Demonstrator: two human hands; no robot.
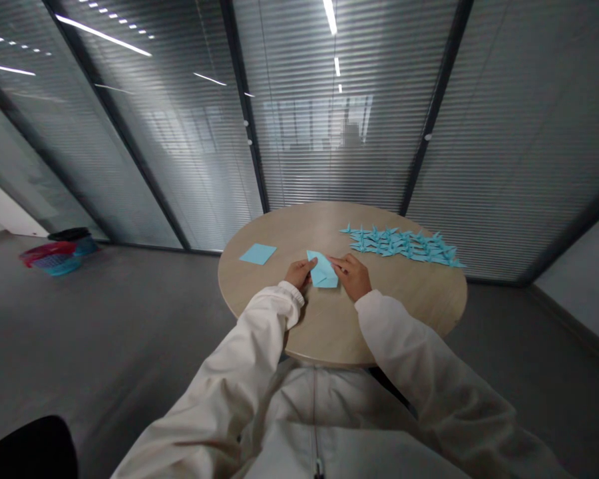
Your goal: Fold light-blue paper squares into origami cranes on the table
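At the far left of the frame, a basket w/ red liner [61, 268] stood on the floor, apart from the work. On the round table [324, 329], left of frame ctr., one flat blue sheet [258, 254] lay w/ no fold visible; judged as stock yet to be worked. At approx. ctr., the part-folded sheet [324, 273] was between the two hands, its outline irregular, a flap showing at its lower part; judged as mid-process, w/ further folds required. Right of ctr., folded blue pcs. [404, 244], pointed & close-packed in rows, lay on the tabletop; judged complete, exact qty. unreadable at this res. Est. status: most pcs. done, one in progress, one not begun.

L hand [299, 273]: approached from lower left, thumb on the sheet's left edge, fingers curled beneath; grip narrow, holding the sheet. R hand [352, 275]: approached from lower right, index finger extended toward the sheet's upper right edge, remaining fingers bent; spacing narrow, fingertips at the sheet. Pinch vs. press: cannot tell. Forearms, in white sleeves [239, 352], converged toward ctr., wrists near the tabletop.
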